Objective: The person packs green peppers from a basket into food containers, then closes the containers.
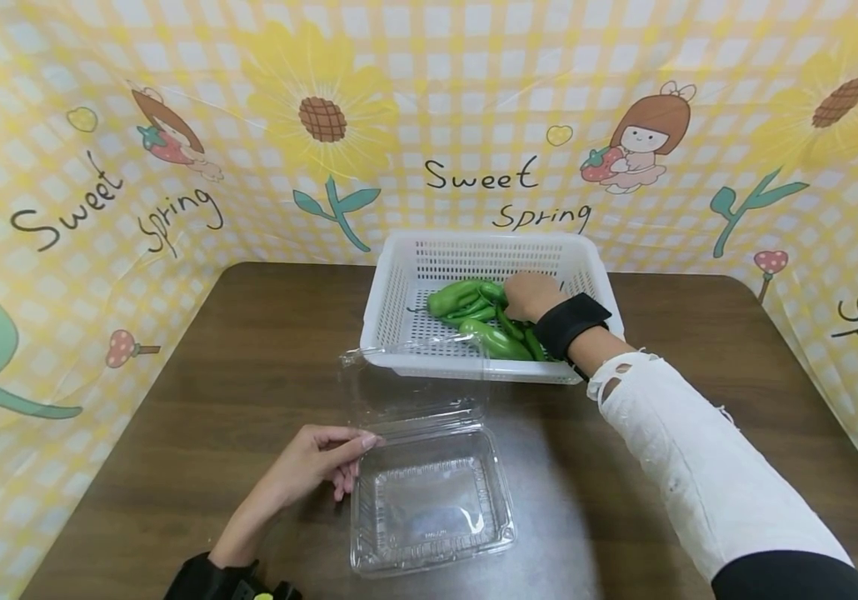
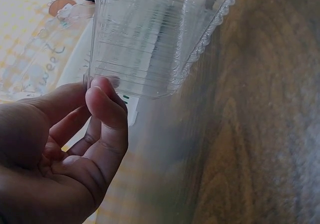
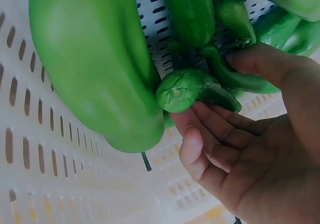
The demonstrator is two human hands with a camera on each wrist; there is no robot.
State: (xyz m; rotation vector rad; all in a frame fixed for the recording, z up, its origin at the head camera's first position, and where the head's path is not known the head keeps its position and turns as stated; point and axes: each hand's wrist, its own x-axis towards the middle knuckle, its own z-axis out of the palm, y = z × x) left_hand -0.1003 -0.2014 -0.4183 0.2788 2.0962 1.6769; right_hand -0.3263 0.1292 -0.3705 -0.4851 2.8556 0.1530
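Observation:
My left hand (image 1: pixel 321 461) pinches the hinge-side edge of a clear plastic clamshell box (image 1: pixel 432 508), thumb and fingertips on the thin plastic. The box lies with its lid (image 1: pixel 414 387) folded back toward a white basket (image 1: pixel 390 300); nothing is inside it. Inside the basket, my right hand (image 1: pixel 532 296) is among several green peppers (image 1: pixel 500 340). Close up in the right wrist view, its thumb presses on a slim curved pepper (image 3: pixel 240 78) and its fingers curl beneath a short, blunt-ended one (image 3: pixel 177 91). Beside them lies a large smooth pepper (image 3: pixel 95 68).
The slotted basket stands at the back of the brown wooden table (image 1: pixel 249 350), against a yellow checked cloth (image 1: pixel 466 75) that surrounds the table on its far side and both sides. The lid's far edge overlaps the basket's front rim.

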